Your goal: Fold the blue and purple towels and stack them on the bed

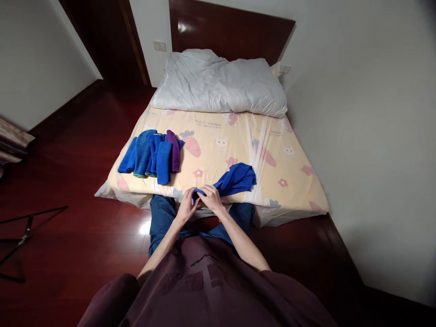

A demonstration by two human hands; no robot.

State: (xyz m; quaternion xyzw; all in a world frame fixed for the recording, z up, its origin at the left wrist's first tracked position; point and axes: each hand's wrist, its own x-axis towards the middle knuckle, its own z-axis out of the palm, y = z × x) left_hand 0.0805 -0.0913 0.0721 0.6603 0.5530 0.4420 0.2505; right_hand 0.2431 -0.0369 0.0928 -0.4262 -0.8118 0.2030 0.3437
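Both hands, left hand [186,205] and right hand [211,196], have fingers pinched on one end of the blue cloth [235,179] at the bed's [293,181] near edge; keeping edges aligned would fold it neatly.

The bed [272,154], covered by a printed sheet, carries a white duvet [221,81] at its head, a row of apparently rolled towels [151,156], and a loose blue cloth [235,179].
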